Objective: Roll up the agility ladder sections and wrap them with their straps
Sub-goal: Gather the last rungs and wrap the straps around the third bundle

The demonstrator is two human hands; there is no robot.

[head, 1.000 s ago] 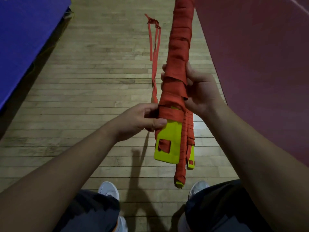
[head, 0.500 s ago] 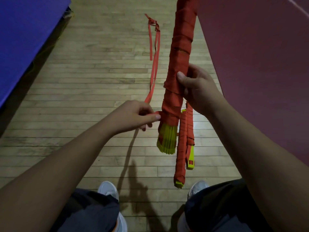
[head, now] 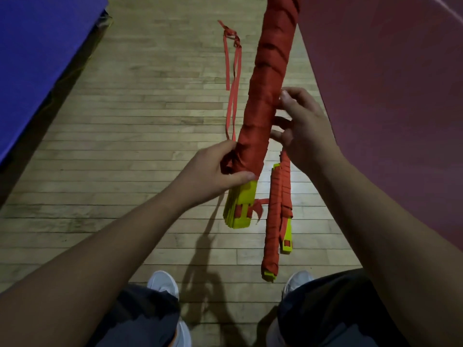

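Most of the bundle (head: 268, 78) was wrapped; left hand (head: 213, 171) gripped its end, right hand (head: 308, 128) hold unclear; strap tail (head: 234, 78) hung loose.

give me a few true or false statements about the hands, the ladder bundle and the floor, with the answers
1. The left hand grips the ladder bundle just above its yellow rungs. True.
2. The right hand hangs clear of the bundle. False: its thumb and fingers are on the bundle's side, about halfway up its visible length.
3. A blue mat lies at the left. True.
4. The floor is carpeted. False: it is wooden boards.
5. The bundle is wrapped in green strap. False: the strap is red.
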